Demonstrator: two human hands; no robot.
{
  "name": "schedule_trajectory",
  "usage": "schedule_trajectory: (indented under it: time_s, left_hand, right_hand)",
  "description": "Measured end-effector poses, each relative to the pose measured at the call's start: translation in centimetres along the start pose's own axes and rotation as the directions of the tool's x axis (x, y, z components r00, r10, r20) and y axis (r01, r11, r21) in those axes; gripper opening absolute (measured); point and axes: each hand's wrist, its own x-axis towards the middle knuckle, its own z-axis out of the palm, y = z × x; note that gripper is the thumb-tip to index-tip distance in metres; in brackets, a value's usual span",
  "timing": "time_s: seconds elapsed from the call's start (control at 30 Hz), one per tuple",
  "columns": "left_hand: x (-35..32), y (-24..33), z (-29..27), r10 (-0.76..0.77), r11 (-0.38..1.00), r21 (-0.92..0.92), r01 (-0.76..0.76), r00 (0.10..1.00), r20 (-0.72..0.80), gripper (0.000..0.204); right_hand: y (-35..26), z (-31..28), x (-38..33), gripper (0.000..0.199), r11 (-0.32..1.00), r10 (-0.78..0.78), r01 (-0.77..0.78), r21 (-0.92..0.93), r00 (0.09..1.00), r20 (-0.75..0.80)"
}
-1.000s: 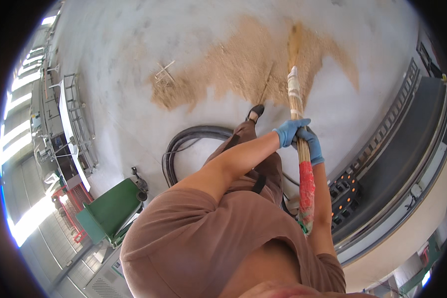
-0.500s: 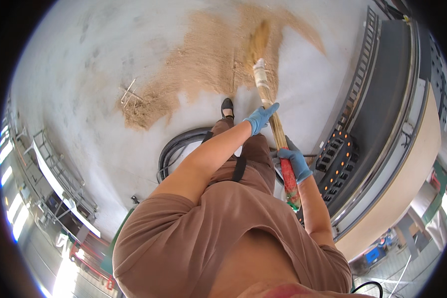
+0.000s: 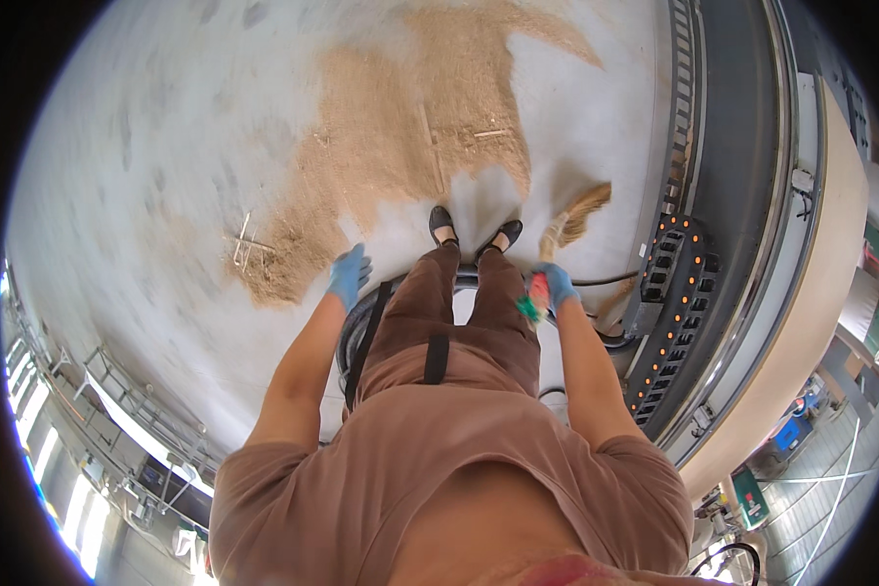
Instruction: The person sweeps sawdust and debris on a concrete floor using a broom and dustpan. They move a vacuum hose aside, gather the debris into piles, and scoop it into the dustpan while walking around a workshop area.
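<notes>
A straw broom (image 3: pixel 584 211) is held at my right side, its bristles splayed on or just above the floor. My right hand (image 3: pixel 559 283), in a blue glove, is closed around the red part of its handle, and a green end pokes out toward my leg. My left hand (image 3: pixel 350 273), gloved in blue too, hangs free at my left with its fingers stretched out. A wide spread of brown sawdust-like debris (image 3: pixel 376 127) lies on the floor ahead, with thin pale sticks (image 3: pixel 248 242) on its near left heap.
Black coiled hose (image 3: pixel 359 322) lies around my legs, and a black cable (image 3: pixel 606 280) runs right toward the machine. The machine's long dark bed (image 3: pixel 742 146) and cable chain (image 3: pixel 676 264) line the right side. Metal racks (image 3: pixel 146 420) stand at lower left.
My left hand has let go of the broom and swung out to the left. The broom has come back to my right side in my right hand. My feet now stand side by side.
</notes>
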Motion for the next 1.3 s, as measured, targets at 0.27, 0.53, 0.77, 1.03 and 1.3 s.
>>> schedule_trajectory:
  time_s: [0.27, 0.53, 0.77, 1.03, 1.3]
  left_hand:
    - [0.6, -4.3, -4.2, -0.107, 0.994, -0.034, 0.105, 0.992, -0.07, 0.048]
    - [0.6, -3.2, 1.4, -0.086, 0.994, -0.056, 0.088, 0.995, 0.041, 0.039]
    - [0.7, 4.0, 9.4, 0.031, 0.997, 0.075, -0.031, 1.0, 0.002, 0.042]
    - [-1.8, 11.8, 24.8, 0.016, 0.999, 0.047, -0.018, 0.999, 0.029, 0.044]
    - [-3.1, 18.4, 35.5, 0.065, 0.998, -0.035, -0.061, 0.992, 0.113, 0.036]
  right_hand:
    - [-7.4, 22.6, 0.2, 0.009, 0.972, -0.146, 0.103, 0.209, 0.969, 0.199]
    - [-12.6, 27.2, -3.9, 0.006, 0.987, -0.152, 0.159, 0.024, 0.878, 0.455]
    - [-18.4, 13.7, -13.8, 0.034, 0.965, -0.196, 0.258, -0.041, 0.818, 0.541]
    - [-29.9, -6.8, -21.3, 0.066, 0.903, -0.239, 0.353, -0.244, 0.886, 0.397]
    - [-34.7, -14.8, -13.8, 0.046, 0.922, -0.362, 0.364, 0.135, 0.931, -0.034]
